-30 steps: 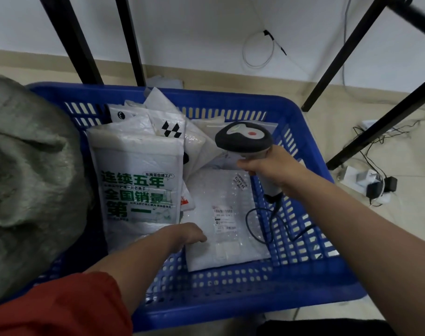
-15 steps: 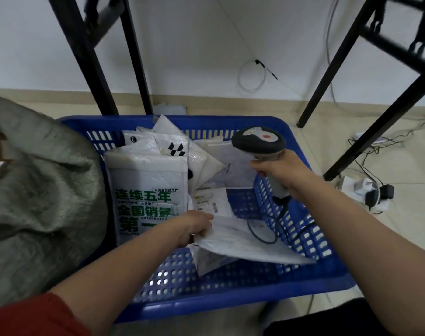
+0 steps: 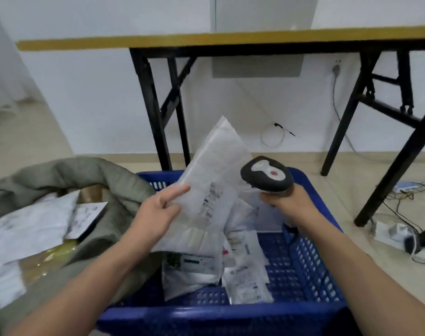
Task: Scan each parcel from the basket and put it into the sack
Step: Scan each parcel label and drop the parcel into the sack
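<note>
My left hand (image 3: 159, 210) pinches a flat white parcel (image 3: 214, 180) by its left edge and holds it tilted up above the blue basket (image 3: 311, 270), label side facing me. My right hand (image 3: 289, 202) grips a black handheld scanner (image 3: 267, 174), its head right beside the parcel's right edge. Several more white parcels (image 3: 245, 270) lie in the basket below. The grey-green sack (image 3: 61, 170) stands open at the left, touching the basket, with several parcels (image 3: 32, 224) inside.
A folding table with a yellow-edged top (image 3: 206, 40) and black legs (image 3: 153, 112) stands behind the basket. Cables, a power strip and adapters (image 3: 405, 236) lie on the tiled floor at the right. A coiled wire (image 3: 273, 135) hangs at the wall.
My left hand has lifted the white parcel out of the basket and turned it upright. The scanner in my right hand rose beside it. The camera tilted up, showing the table and open sack.
</note>
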